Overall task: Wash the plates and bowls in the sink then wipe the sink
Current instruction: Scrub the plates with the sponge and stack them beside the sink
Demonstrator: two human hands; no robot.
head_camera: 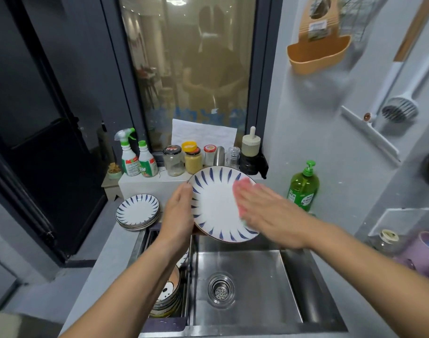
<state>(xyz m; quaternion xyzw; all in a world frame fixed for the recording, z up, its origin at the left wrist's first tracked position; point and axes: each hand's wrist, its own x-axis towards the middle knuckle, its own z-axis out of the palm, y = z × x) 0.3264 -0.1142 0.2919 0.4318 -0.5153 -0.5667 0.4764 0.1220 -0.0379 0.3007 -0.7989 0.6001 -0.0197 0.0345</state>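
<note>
A white plate with blue leaf marks (216, 206) is tilted up above the steel sink (245, 286). My left hand (178, 215) grips its left rim. My right hand (264, 211) lies flat with straight fingers on the plate's right side and presses a pink sponge (244, 189) against it; most of the sponge is hidden under the fingers. A stack of matching plates (137, 211) sits on the counter to the left. Several bowls (167, 296) are stacked in the narrow left compartment, partly behind my left forearm.
A green dish soap bottle (303, 187) stands on the right counter. Spray bottles (135, 157) and jars (191, 159) line the ledge behind the faucet (219, 156). The sink drain (220, 290) is uncovered. A purple container (423, 252) sits far right.
</note>
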